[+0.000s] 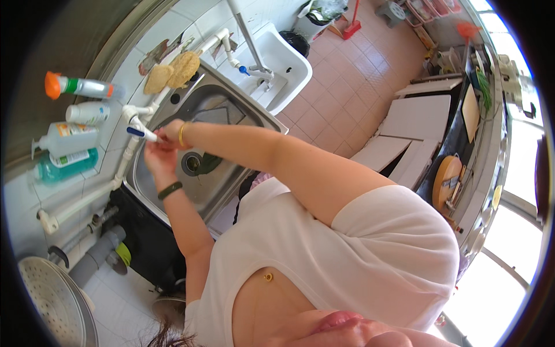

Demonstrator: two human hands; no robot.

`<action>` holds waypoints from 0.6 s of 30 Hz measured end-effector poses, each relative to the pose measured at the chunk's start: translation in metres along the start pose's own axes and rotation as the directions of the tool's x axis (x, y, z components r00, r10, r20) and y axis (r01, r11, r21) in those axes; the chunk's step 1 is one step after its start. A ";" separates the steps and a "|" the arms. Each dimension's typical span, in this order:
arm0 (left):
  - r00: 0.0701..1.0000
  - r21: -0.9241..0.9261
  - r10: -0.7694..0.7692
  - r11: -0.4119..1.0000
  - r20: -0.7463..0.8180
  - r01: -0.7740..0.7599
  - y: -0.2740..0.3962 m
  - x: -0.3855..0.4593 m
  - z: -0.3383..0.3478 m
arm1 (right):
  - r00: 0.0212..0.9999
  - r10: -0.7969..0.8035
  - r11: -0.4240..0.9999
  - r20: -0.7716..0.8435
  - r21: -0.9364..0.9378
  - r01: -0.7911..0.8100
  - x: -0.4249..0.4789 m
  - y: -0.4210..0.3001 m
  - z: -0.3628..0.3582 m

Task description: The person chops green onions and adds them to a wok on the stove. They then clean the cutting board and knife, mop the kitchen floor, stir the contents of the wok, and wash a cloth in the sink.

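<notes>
My right hand [172,131], with a gold bangle at its wrist, meets my left hand [160,157] just below the spout of a white plastic tap [147,133] with a dark blue lever. A dark green bangle circles my left wrist. The fingers overlap and blur at the spout's end, so their exact pose is hidden. Both hands are over a stainless steel sink [197,191]. Below them in the basin are the drain [192,163] and a dark green leafy piece [211,165]. Partly behind my right forearm is a flat grey item [227,112].
Two loofah sponges [184,69] rest on the pipe behind the sink. Several bottles, including a teal one [69,165], line the ledge at left. A white ceramic basin [299,73] adjoins the sink. A steel colander [52,303] sits lower left; a cluttered counter [459,126] runs along the right.
</notes>
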State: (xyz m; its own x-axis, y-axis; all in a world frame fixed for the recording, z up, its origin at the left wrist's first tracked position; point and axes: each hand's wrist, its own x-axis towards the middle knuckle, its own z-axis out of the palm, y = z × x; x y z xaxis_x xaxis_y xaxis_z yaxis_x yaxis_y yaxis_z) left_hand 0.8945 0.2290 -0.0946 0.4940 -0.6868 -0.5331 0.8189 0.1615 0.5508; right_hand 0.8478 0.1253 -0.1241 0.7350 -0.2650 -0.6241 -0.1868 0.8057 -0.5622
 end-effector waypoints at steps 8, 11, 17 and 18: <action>0.746 0.895 0.536 -0.409 0.396 -0.181 0.062 -0.062 0.137 | 1.000 0.009 0.976 0.011 0.217 -0.011 -0.018 0.009 0.025; 0.753 0.835 0.451 -0.499 0.480 -0.233 0.069 -0.036 0.113 | 0.893 -0.157 -0.033 0.422 -0.906 0.422 -0.026 0.009 -0.002; 0.870 0.850 0.178 -0.373 0.460 -0.373 0.099 -0.041 0.102 | 0.887 -0.323 -0.161 0.330 -0.943 0.292 -0.136 -0.051 -0.100; 0.857 0.840 0.193 -0.388 0.477 -0.379 0.095 -0.044 0.100 | 0.877 -0.359 -0.139 0.319 -0.948 0.288 -0.150 -0.060 -0.127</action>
State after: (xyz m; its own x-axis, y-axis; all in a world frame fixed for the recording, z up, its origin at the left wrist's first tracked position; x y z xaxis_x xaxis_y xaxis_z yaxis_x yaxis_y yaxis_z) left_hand 0.9214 0.2038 0.0452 0.4427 -0.8956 -0.0444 -0.7508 -0.3973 0.5276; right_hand 0.6657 0.0494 -0.0654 0.9197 -0.3526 -0.1730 -0.3804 -0.6901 -0.6157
